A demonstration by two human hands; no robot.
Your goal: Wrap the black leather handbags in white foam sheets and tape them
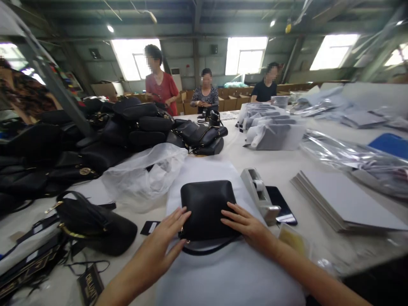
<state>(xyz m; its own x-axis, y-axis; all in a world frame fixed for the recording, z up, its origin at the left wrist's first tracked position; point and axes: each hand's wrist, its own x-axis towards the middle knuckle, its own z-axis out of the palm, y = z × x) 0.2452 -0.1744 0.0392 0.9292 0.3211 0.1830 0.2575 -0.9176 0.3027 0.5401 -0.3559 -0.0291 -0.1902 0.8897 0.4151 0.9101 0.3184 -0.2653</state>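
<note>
A small black handbag (207, 208) lies on white wrapping paper (191, 276) in front of me, its curved handle (210, 248) toward me. Against the bag's left edge rests my left hand (170, 233), fingers stretched out and thumb apart. My right hand (247, 223) lies with spread fingers on the bag's right side. Neither hand is closed round it. Just left of my left hand is a small black tag (149, 228). A tape dispenser (259, 195) stands right of the bag, beside a dark phone (282, 206).
Black bags (105, 144) are heaped at the left, with a black bucket-shaped bag (95, 225) nearer. Clear plastic (146, 172) lies behind the handbag. At right are stacked grey boards (344, 202) and wrapped bags (274, 131). Several people work across the table.
</note>
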